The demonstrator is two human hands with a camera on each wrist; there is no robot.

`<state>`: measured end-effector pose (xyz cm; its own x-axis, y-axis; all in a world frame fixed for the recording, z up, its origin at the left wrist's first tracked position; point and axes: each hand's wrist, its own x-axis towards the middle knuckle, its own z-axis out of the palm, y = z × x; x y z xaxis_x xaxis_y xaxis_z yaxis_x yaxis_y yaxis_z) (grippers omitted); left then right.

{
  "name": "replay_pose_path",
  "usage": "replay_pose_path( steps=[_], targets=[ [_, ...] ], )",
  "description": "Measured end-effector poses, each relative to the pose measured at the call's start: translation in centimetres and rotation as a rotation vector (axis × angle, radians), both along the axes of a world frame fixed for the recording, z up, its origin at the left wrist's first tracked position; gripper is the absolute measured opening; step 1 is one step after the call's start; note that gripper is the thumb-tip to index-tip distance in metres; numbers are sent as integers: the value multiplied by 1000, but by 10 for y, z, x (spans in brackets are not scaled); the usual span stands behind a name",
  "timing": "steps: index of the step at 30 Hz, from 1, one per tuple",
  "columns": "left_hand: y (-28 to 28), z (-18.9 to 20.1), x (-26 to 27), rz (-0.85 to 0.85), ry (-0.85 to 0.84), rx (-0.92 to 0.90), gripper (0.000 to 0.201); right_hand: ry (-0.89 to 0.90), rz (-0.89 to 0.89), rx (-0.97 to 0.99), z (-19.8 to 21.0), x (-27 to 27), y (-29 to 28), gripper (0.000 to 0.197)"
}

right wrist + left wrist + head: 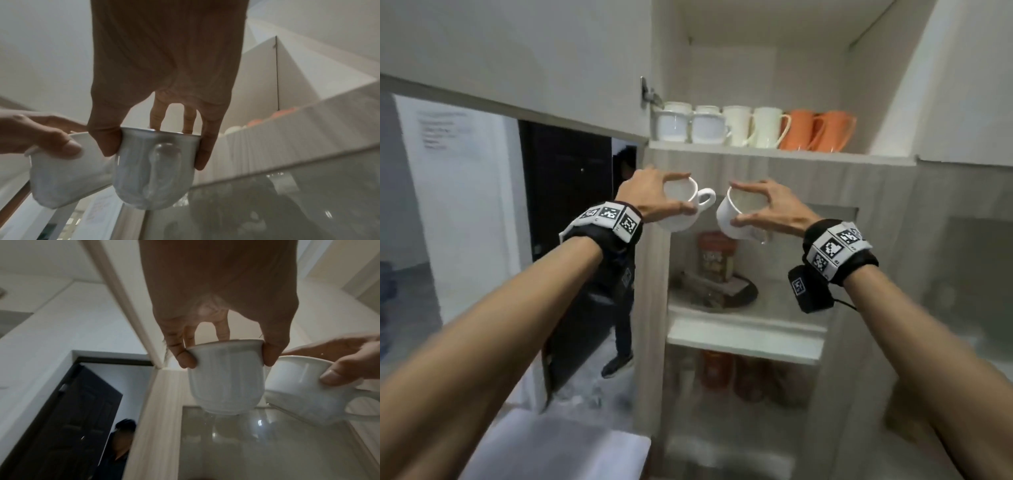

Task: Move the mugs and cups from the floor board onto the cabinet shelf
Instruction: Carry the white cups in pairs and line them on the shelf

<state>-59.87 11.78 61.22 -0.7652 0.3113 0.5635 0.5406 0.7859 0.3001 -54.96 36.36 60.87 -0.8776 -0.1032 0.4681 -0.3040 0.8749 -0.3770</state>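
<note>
Head camera: a person's left hand (650, 195) and right hand (774, 205) each hold a white cup from above, fingertips curled round the rim, in front of the cabinet and just below its open shelf (774, 155). The left cup (688, 209) has its handle turned toward the right cup (736, 219), which tilts left; the two hang close together, and whether they touch cannot be told. On the shelf stand a row of white cups (690, 125), cream mugs (755, 126) and orange mugs (816, 131). Wrist views show thumb and fingers pinching each rim. Behind glass below sit a red tin (715, 255) and a dark plate (743, 294). Another person (619, 308) stands by a dark door (565, 205).
</note>
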Motion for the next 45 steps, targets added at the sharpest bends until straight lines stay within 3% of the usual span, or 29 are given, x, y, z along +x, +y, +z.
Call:
replay_pose_path(
  steps=[4, 7, 14, 21, 28, 37, 42, 45],
  targets=[
    [43, 69, -23, -16, 126, -20, 80, 148, -4, 34, 82, -13, 42, 76],
    [76, 111, -41, -9, 144, -8, 83, 153, -31, 66, 140, -24, 73, 71],
    [152, 178, -90, 44, 36, -17, 74, -38, -46, 169, 224, -76, 121, 67],
    [189, 195, -131, 87, -45, -68, 53, -240, -95, 266, 236, -125, 143, 66],
    [204, 194, -160, 148, -45, -167, 55, -385, -111, 254, 234, -151, 152, 61],
    [217, 189, -164, 206, -56, -271, 64, -431, -154, 265, 227, -164, 149, 57],
    [200, 201, -154, 136, -145, -272, 76, -387, -193, 368, 226, -160, 145, 66],
    [188, 207, -150, 106, -185, -294, 72, -345, -218, 419, 227, -153, 141, 64]
  ],
)
